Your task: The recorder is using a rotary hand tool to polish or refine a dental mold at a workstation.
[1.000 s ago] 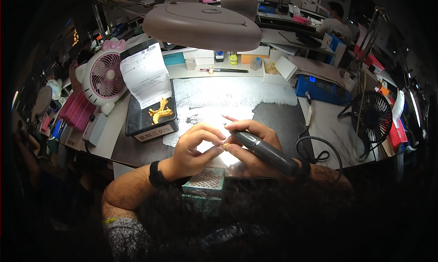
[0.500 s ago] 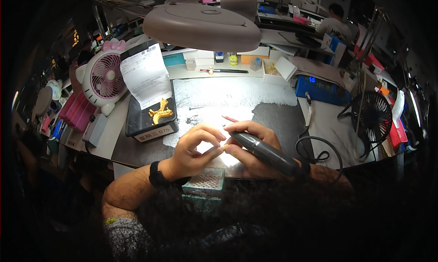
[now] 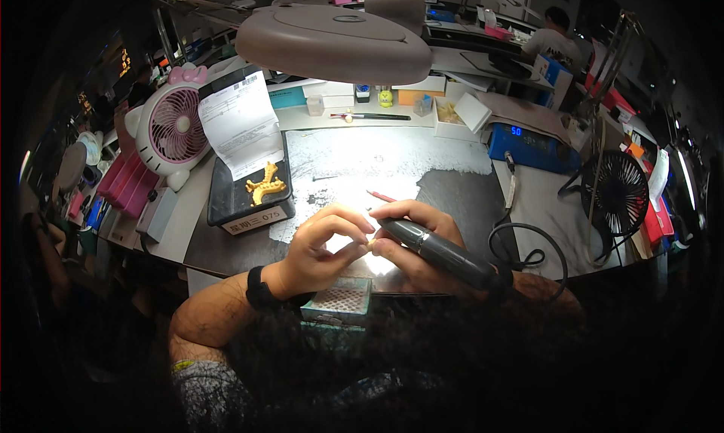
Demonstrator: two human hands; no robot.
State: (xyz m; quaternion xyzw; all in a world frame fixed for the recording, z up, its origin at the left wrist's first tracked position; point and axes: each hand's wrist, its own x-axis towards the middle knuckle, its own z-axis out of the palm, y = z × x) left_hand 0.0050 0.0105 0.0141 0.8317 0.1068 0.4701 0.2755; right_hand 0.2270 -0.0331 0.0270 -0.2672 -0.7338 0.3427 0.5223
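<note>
The work looks to be in progress rather than finished: a small yellowish piece (image 3: 370,244) sits up between the two hands, off the surface (image 3: 460,195), and a dark handpiece (image 3: 441,253) is in hand with its front end close above it. How much of the piece has been dealt with cannot be told, since it is tiny and mostly covered by fingertips. Two yellow dental casts (image 3: 268,195) lie in the black tray (image 3: 220,191) at the person's left, in front of a propped paper sheet (image 3: 240,124); neither is in hand, and whether they need anything more does not show. The left hand (image 3: 320,244) has its grip closed to a fine pinch at the fingertips, apparently on the piece, with the index finger arched and a gap left behind the tips. The right hand (image 3: 445,223) is wrapped around the handpiece, index finger stretched along its top, thumb beneath and seemingly braced against the piece. Whether the handpiece's working tip touches the piece cannot be seen. A blue control box (image 3: 532,148) with a lit display stands beyond, to the right.
</note>
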